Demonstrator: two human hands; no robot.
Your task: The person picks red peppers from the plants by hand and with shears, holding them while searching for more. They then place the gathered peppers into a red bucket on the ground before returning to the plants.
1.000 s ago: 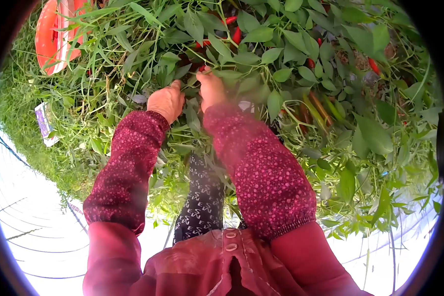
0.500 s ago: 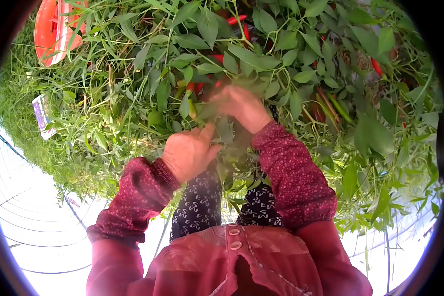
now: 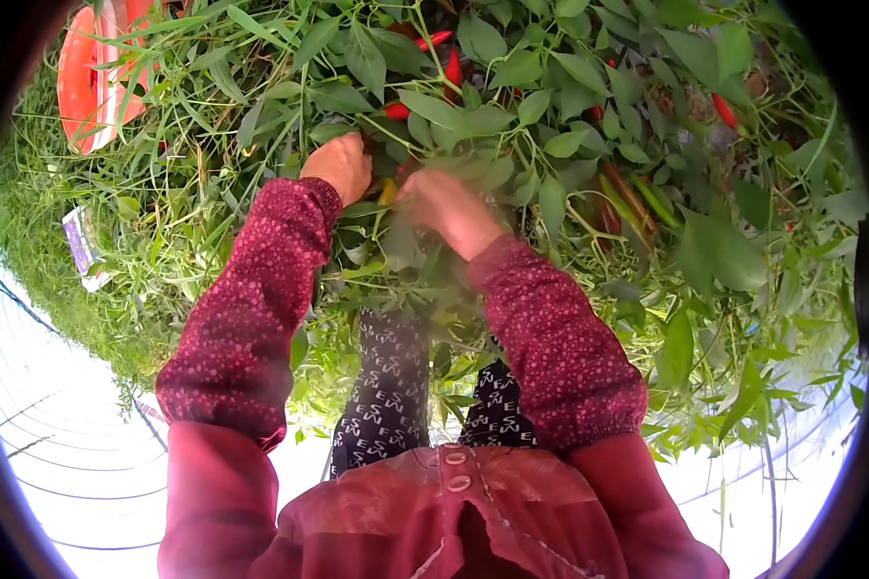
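My left hand [image 3: 341, 166] reaches into the leaves of a chili pepper plant [image 3: 454, 121]. Its fingers are curled closed, and whatever they grip is hidden by the leaves. Close by on the right, my right hand [image 3: 452, 210] is slightly blurred, its fingers bent together and pointing left; I cannot make out what is in them. A yellowish pepper [image 3: 388, 191] shows between the two hands. Just above them hang red chili peppers [image 3: 452, 73], partly covered by leaves.
Green and brownish peppers [image 3: 628, 198] hang to the right, with another red pepper [image 3: 724, 111] beyond. At upper left a red plastic object [image 3: 79, 87] lies in the grass. Below it is a purple and white packet [image 3: 82, 246]. Patterned trouser legs [image 3: 386, 396] stand among the stems.
My left hand has moved up and forward, deeper into the leaves. My right hand has shifted slightly left and down. The view has shifted a little.
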